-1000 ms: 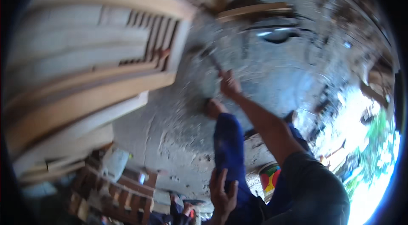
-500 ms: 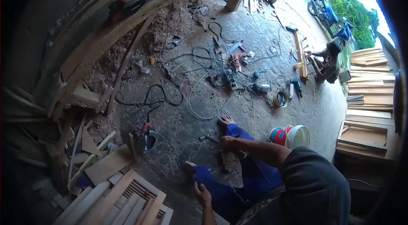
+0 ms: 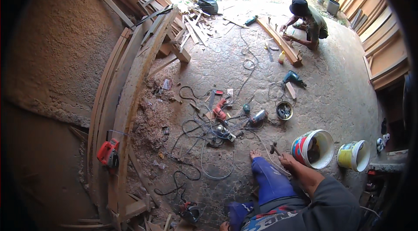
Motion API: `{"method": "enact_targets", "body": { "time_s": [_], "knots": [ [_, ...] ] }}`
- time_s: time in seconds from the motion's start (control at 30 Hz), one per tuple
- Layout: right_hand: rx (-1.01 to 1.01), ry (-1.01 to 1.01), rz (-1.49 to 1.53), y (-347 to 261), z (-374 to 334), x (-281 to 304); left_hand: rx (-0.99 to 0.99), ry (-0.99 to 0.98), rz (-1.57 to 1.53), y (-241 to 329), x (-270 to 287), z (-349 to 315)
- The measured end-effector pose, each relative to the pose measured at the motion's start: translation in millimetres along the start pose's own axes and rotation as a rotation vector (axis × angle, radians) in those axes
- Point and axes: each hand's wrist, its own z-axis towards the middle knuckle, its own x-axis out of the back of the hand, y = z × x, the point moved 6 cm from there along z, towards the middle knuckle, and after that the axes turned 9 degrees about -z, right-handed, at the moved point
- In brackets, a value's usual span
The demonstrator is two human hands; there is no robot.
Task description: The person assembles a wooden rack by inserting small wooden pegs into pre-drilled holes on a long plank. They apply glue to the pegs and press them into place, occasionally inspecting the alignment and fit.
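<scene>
My right hand (image 3: pixel 286 160) is closed around the handle of a hammer (image 3: pixel 274 147), whose dark head points up and away from me. It hovers near my right knee, just left of a large white bucket (image 3: pixel 314 148) with a red and blue label. Below the hand is my leg in blue trousers (image 3: pixel 274 181), with a bare foot (image 3: pixel 255 154) on the floor. I cannot make out my left hand; only a cut-off patch of skin shows at the lower edge, beside my left trouser leg.
Tangled cords and power tools (image 3: pixel 222 130) lie ahead. A workbench (image 3: pixel 130 100) bearing a red planer (image 3: pixel 108 153) runs along the left. A co-worker (image 3: pixel 309 22) crouches over a wooden beam (image 3: pixel 278 41). A yellow-labelled bucket (image 3: pixel 353 155) and a pail of small parts (image 3: pixel 284 110) stand right.
My view has swung toward the co-worker, bringing the workbench to the left side. My right hand, still holding the hammer, is now beside the labelled bucket. My left hand has dropped from sight.
</scene>
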Motion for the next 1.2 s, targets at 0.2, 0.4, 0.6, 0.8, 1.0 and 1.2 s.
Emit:
{"method": "enact_targets", "body": {
  "time_s": [0.2, 0.4, 0.6, 0.8, 1.0, 1.2],
  "knots": [
    [-0.096, 0.114, 0.1, 94.9, 36.3, 68.0, -0.018, -0.066, 0.225, 185.7, 9.0, 30.5],
    [-0.119, 0.086, 0.494, 87.0, 61.4, 126.3, -0.015, -0.124, 0.528, 333.7, 68.9, 82.2],
    [-0.31, 0.074, 0.702, 58.6, 107.5, 173.4, 0.163, -0.148, 0.475, 453.8, 78.3, 156.1],
    [-0.353, 0.089, 0.326, 43.2, 175.9, 234.2, 0.129, -0.089, 0.571, 685.6, 20.5, 279.9],
    [-0.501, 0.111, 0.378, -36.8, 236.6, 357.7, -0.111, 0.045, 0.453, 906.7, 13.5, 317.4],
    [-0.257, 0.232, 0.406, -123.6, 348.9, 539.6, 0.211, 0.031, 0.343, 958.3, 2.3, 311.7]
  ]
}}
